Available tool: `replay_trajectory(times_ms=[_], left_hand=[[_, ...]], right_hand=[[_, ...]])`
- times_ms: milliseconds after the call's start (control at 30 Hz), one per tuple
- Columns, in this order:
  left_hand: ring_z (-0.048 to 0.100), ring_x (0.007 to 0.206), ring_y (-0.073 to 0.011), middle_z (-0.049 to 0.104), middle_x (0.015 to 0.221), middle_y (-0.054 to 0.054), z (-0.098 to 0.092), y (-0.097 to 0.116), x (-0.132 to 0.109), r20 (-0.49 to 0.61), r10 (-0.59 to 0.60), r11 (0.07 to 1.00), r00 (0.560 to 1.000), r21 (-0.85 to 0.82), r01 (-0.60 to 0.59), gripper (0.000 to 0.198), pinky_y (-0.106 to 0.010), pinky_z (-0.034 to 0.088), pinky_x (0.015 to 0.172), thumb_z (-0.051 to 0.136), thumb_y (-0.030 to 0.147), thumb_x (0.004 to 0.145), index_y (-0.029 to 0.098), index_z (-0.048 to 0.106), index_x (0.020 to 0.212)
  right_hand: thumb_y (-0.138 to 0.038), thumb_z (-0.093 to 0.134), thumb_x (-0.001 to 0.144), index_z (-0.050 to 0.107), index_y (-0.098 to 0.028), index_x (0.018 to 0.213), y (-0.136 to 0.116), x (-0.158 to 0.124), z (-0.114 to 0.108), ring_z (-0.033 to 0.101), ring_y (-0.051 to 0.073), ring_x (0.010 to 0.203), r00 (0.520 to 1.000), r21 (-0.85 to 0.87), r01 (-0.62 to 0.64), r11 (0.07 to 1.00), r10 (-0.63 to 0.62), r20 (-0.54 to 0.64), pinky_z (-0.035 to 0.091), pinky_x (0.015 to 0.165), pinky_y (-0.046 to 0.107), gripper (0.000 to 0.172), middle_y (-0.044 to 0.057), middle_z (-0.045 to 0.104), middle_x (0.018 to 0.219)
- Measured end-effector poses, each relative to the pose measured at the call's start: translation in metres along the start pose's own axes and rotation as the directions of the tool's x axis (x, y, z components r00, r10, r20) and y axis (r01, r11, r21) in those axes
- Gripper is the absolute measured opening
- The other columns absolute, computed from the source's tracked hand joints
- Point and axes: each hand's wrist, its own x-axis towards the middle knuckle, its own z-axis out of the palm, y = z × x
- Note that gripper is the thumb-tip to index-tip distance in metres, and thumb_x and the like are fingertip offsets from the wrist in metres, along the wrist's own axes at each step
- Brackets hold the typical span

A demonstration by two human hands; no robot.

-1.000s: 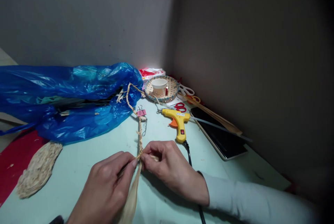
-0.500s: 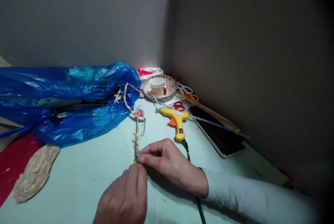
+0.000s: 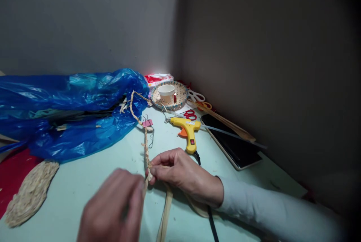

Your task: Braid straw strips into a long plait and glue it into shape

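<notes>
Because the right hand [image 3: 180, 168] pinches the lower end of the braid [image 3: 146, 148] between thumb and fingers, we judge that this one grip keeps the newest crossings from opening. If those fingertips eased off, the loose ends just below could spring apart. We see the braid run up the middle of the pale green table [image 3: 96, 182] to a pink clip [image 3: 147, 123], then bend on beside the blue bag [image 3: 76, 118]. A hard pull from below could drag the braid through the clip, or split a dry strand.

The left hand [image 3: 113, 208] is blurred, its fingers curled, with a strand passing close beside them; we cannot tell whether they grip it. Should they tug unevenly, we would expect one side of the weave to tighten and the other to sag.

Below the right hand, a loose strip [image 3: 166, 212] hangs toward us, and another strip [image 3: 196, 206] curves under the wrist near the black cord [image 3: 212, 223]. We could snag that one on the cord, and a jerk there might shift the yellow glue gun [image 3: 190, 129], which lies near the braid. Whether it is hot, we cannot tell.
</notes>
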Motion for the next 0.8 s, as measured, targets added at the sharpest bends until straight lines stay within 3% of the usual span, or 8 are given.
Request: replay_trajectory(times_ms=[67,100,200,333,467,600,700,800], left_hand=[[0.063,0.085,-0.0222,0.069,0.092,-0.004,-0.011,-0.006,0.019,0.188,-0.297,0.898,0.936,-0.278,0.341,0.018,-0.03,0.046,0.075,0.054,0.04,0.09,0.025,0.064,0.091],[0.063,0.085,-0.0212,0.068,0.093,-0.003,-0.014,-0.008,0.027,0.399,-0.344,0.763,0.85,-0.408,0.501,0.02,-0.03,0.047,0.077,0.056,0.042,0.088,0.025,0.063,0.097],[0.06,0.08,-0.0173,0.064,0.088,0.0,-0.014,-0.011,0.04,0.684,-0.232,0.422,0.692,-0.57,0.705,0.025,-0.029,0.049,0.079,0.06,0.04,0.087,0.024,0.06,0.106],[0.055,0.067,-0.0141,0.06,0.072,0.003,-0.007,-0.009,0.037,0.618,-0.202,0.587,0.76,-0.545,0.599,0.018,-0.023,0.045,0.063,0.07,0.035,0.08,0.02,0.063,0.087],[0.064,0.071,-0.0178,0.07,0.076,-0.001,-0.009,-0.006,0.031,0.515,-0.239,0.796,0.823,-0.382,0.47,0.026,-0.025,0.047,0.068,0.052,0.04,0.091,0.021,0.068,0.085],[0.066,0.066,-0.0189,0.071,0.072,-0.001,-0.012,-0.008,0.025,0.345,-0.079,0.976,0.935,-0.167,0.144,0.028,-0.026,0.048,0.064,0.046,0.034,0.093,0.023,0.07,0.084],[0.066,0.064,-0.0194,0.072,0.075,-0.003,-0.011,-0.013,0.021,0.232,0.059,0.998,0.971,0.001,-0.061,0.024,-0.028,0.047,0.065,0.048,0.027,0.09,0.023,0.07,0.083],[0.066,0.068,-0.021,0.072,0.078,-0.005,-0.008,-0.013,0.023,0.16,0.092,0.993,0.983,0.052,-0.101,0.024,-0.031,0.047,0.066,0.047,0.025,0.09,0.022,0.071,0.088]], right_hand=[[-0.025,0.075,0.071,0.07,-0.01,0.072,-0.001,0.001,-0.001,0.055,0.011,0.066,0.999,0.02,0.007,1.0,-0.007,0.034,0.042,0.073,0.024,0.016,0.001,0.064,0.068],[-0.029,0.076,0.07,0.07,-0.011,0.071,-0.001,0.001,-0.001,0.055,0.011,0.066,0.999,0.026,0.006,1.0,-0.007,0.051,0.042,0.073,0.024,0.019,0.001,0.064,0.067],[-0.031,0.073,0.074,0.069,-0.011,0.067,-0.002,0.002,0.0,0.055,0.011,0.064,0.996,-0.004,0.038,0.999,-0.037,0.086,0.043,0.073,0.025,0.022,0.001,0.064,0.064],[-0.02,0.057,0.085,0.071,-0.012,0.073,0.002,0.002,-0.001,0.058,0.012,0.063,0.991,-0.175,0.113,0.978,-0.1,0.086,0.045,0.07,0.024,0.02,0.002,0.068,0.065],[-0.019,0.051,0.09,0.071,-0.014,0.075,0.003,-0.001,-0.004,0.063,0.015,0.072,0.983,-0.449,0.182,0.875,-0.175,0.058,0.045,0.072,0.025,0.025,0.004,0.072,0.074],[-0.022,0.05,0.092,0.068,-0.014,0.072,0.0,-0.003,-0.005,0.06,0.013,0.068,0.981,-0.597,0.184,0.781,-0.187,0.058,0.042,0.068,0.023,0.028,0.003,0.07,0.073],[-0.023,0.051,0.092,0.066,-0.014,0.068,-0.001,-0.001,-0.006,0.053,0.011,0.062,0.984,-0.595,0.175,0.784,-0.158,0.081,0.039,0.063,0.022,0.029,0.001,0.065,0.067],[-0.023,0.053,0.091,0.065,-0.013,0.067,-0.001,0.002,-0.008,0.045,0.01,0.058,0.989,-0.506,0.143,0.851,-0.104,0.105,0.035,0.059,0.022,0.028,0.0,0.061,0.064]])
